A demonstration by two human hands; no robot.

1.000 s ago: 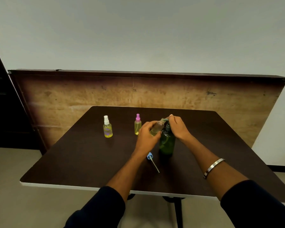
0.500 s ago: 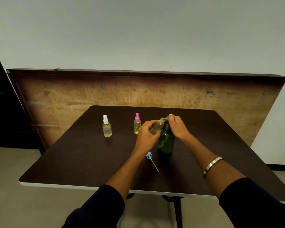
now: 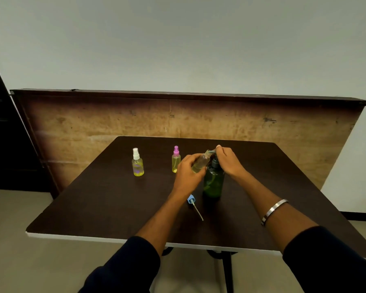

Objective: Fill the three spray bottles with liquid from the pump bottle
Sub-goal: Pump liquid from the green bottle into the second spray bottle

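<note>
Left hand (image 3: 187,170) gripped the open spray bottle (image 3: 200,163), tilted, mouth up at the pump spout. Right hand (image 3: 228,160) sat curled over the pump head of the green pump bottle (image 3: 213,182), which stood mid-table (image 3: 114,199). Blue sprayer cap (image 3: 191,200) with tube lay just in front. White-capped bottle (image 3: 137,163) and pink-capped bottle (image 3: 175,160) stood upright to the left, yellow liquid inside both.

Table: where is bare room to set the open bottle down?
Free: right of the green pump bottle to the table edge, and the near-left corner. Crowded: around the blue spray cap, pink-capped bottle and both hands.
</note>
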